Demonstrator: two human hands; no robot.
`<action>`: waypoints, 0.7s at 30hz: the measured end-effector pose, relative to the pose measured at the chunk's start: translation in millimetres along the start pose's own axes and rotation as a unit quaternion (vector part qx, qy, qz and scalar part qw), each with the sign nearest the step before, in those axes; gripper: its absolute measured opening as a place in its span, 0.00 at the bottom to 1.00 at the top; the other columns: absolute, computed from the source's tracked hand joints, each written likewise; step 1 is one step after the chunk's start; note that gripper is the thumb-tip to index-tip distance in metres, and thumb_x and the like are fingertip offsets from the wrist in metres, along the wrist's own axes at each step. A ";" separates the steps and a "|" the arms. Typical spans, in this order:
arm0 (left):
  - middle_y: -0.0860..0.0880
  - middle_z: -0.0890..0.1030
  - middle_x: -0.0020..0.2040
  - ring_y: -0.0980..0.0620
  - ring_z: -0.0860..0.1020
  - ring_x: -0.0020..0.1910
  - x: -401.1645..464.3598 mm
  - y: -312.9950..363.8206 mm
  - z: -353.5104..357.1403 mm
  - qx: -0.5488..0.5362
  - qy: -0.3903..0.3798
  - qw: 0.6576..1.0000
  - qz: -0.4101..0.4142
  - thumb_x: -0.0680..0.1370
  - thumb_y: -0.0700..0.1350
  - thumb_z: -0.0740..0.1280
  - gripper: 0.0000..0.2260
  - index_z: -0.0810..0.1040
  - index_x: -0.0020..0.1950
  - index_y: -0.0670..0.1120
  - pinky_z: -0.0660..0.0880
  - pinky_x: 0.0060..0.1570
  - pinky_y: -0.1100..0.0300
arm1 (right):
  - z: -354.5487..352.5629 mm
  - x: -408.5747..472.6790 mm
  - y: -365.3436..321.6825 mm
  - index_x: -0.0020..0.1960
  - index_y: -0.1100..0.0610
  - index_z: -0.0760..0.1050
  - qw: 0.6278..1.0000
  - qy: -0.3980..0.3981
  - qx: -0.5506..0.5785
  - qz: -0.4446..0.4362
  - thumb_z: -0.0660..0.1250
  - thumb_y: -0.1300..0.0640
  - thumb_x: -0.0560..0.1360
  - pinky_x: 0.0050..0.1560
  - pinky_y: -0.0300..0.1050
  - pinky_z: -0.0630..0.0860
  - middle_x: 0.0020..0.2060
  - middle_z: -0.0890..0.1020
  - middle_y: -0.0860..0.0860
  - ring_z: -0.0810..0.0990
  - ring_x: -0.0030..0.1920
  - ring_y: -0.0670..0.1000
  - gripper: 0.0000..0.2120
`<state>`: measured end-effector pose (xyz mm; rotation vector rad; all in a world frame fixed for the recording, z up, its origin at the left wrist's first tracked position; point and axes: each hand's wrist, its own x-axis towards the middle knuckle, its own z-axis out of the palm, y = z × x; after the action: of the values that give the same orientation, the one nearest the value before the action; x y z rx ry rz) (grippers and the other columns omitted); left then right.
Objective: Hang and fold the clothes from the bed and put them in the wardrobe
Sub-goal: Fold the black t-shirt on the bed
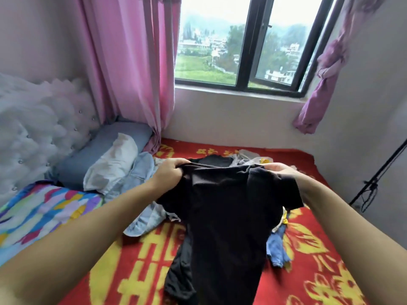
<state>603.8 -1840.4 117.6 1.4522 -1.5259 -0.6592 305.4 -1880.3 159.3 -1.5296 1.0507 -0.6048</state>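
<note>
Both arms reach forward, raised; left hand (170,172) and right hand (278,170) each pinch cloth in a curled grip.

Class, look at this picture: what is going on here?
A person stands over a bed sorting laundry. The left hand and right hand grip a black T-shirt by its shoulders, holding it up so it hangs over the red blanket. More clothes lie in a heap behind and beside it, not yet folded. No wardrobe or hanger is in view.
</note>
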 end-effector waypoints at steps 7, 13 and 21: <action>0.51 0.78 0.35 0.54 0.75 0.34 11.7 30.8 -31.3 -0.051 -0.035 0.996 -0.060 0.60 0.37 0.54 0.17 0.82 0.36 0.47 0.73 0.34 0.65 | 0.6 -8.4 -11.6 0.52 0.52 0.81 0.995 -0.051 -0.081 0.004 0.63 0.62 0.80 0.44 0.36 0.77 0.44 0.85 0.46 0.82 0.46 0.42 0.10; 0.50 0.75 0.29 0.54 0.72 0.30 25.1 53.9 -44.1 0.017 -0.056 0.998 -0.031 0.68 0.32 0.56 0.15 0.79 0.34 0.46 0.69 0.30 0.66 | 8.7 -7.5 -11.1 0.52 0.52 0.83 0.999 -0.043 0.018 -0.019 0.59 0.64 0.80 0.44 0.42 0.79 0.46 0.84 0.50 0.82 0.47 0.46 0.15; 0.61 0.75 0.60 0.64 0.74 0.59 -9.6 84.0 12.9 0.111 -0.280 0.946 0.120 0.75 0.54 0.69 0.26 0.67 0.71 0.55 0.68 0.57 0.74 | 48.9 -3.6 -39.5 0.41 0.48 0.81 0.988 0.016 0.028 -0.152 0.56 0.63 0.82 0.40 0.36 0.77 0.38 0.82 0.47 0.80 0.40 0.44 0.20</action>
<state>550.9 -1819.6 181.5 1.2644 -2.2409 -0.8140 356.0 -1853.7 185.9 -1.6489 0.8210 -0.8644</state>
